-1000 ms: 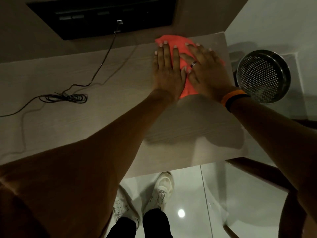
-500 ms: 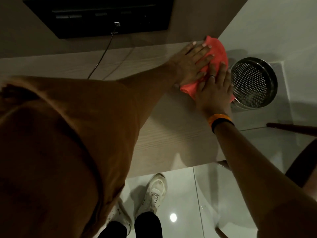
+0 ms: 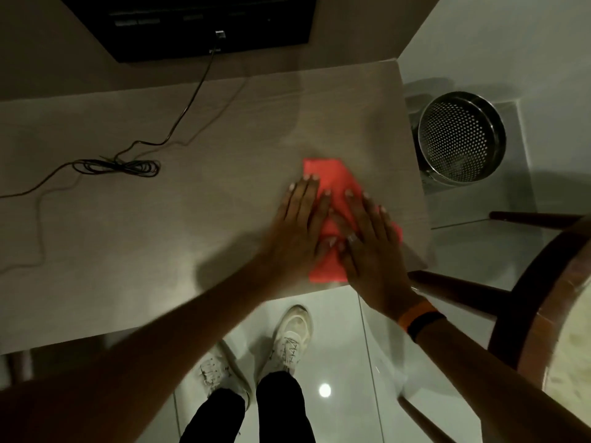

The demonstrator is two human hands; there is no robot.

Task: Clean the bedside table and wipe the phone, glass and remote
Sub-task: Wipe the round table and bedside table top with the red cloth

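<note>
I have both palms down on the folded coral-red cloth (image 3: 323, 174), which lies at the near right corner of the pale wood-grain bedside table (image 3: 192, 219). My left hand (image 3: 297, 230) covers the cloth's left side and my right hand (image 3: 374, 251) its right side, the two touching in the middle. All the fingers are straight and flat, pressing down and gripping nothing.

This looks to me like the tabletop wipe. To do it well I would press evenly through both palms, so the cloth slides as one pad and does not bunch. I would work in overlapping strokes along the grain and stop just short of the near and right edges. That way the cloth does not drop towards the perforated steel bin (image 3: 462, 139) on the floor to the right. The coiled black cable (image 3: 118, 166) on the left part of the table needs lifting, not dragging over. I see no phone, glass or remote.
</note>
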